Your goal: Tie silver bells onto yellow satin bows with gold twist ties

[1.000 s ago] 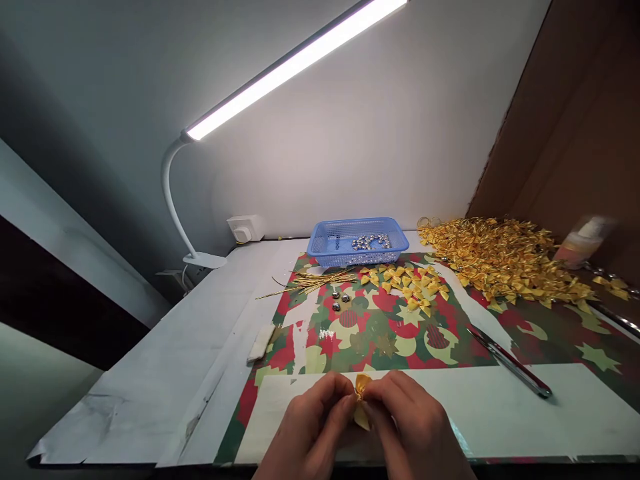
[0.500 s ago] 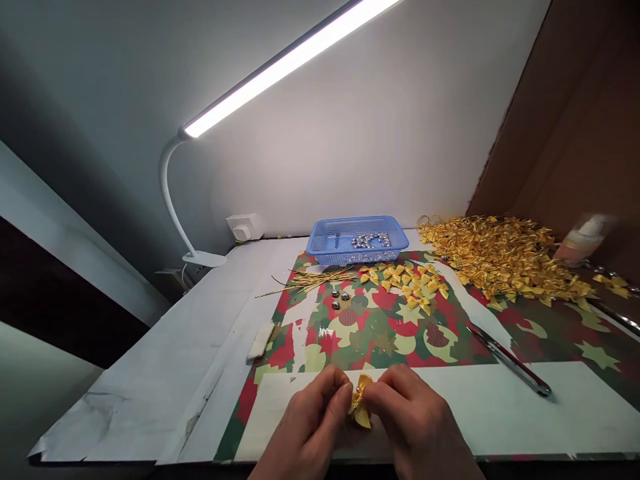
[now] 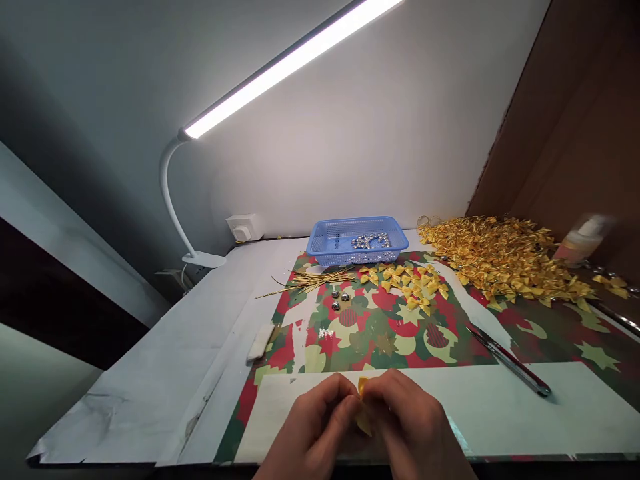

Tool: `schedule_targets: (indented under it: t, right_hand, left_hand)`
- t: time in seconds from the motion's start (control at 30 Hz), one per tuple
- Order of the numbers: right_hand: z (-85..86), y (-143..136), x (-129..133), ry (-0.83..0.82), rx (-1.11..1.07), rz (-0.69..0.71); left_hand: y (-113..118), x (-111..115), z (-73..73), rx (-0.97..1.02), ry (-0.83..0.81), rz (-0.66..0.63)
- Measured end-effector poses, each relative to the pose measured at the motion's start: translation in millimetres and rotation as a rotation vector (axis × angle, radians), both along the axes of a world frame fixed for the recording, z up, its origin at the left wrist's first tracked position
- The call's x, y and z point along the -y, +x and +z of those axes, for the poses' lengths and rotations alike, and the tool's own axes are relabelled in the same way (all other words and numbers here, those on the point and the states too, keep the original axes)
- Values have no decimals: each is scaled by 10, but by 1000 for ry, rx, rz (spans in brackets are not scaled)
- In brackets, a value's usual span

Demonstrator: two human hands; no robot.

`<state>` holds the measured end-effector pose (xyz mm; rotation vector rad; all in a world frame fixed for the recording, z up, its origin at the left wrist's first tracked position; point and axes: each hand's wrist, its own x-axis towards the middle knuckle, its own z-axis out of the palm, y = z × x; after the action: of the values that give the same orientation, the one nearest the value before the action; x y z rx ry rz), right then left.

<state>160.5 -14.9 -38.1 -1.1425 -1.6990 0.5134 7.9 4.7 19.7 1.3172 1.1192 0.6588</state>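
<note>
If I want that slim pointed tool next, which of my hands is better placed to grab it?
Probably your right hand: the slim pointed tool lies out to its right, so your left hand would reach across. Both pinch the yellow bow, so the right must let go first.

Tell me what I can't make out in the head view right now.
Head view:
Middle of the yellow ribbon bow: hidden by the left hand and right hand.
Any lettering on the bottle: blurred.
Far end of the desk lamp: cut off by the top edge.
Number of silver balls in the blue basket: too small, some behind its mesh wall.
</note>
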Motion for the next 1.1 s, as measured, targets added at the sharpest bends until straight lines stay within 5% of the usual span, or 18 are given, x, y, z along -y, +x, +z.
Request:
schedule_targets:
  t: [0.27, 0.53, 0.83, 1.1]
  right_hand:
    - [0, -106, 9, -77, -173, -29]
    - [5, -79, -11, -90, -313, -66]
    - [145, 80, -63, -583, -1006, 175]
    - [84, 43, -48, -513, -775, 168]
  left_hand:
    - [-6, -16, -79, -34, 80, 7]
    - [-6, -9, -84, 13, -16, 49]
    - [-22, -26, -83, 38, -82, 44]
    - [-11, 10, 6, 211, -255, 89]
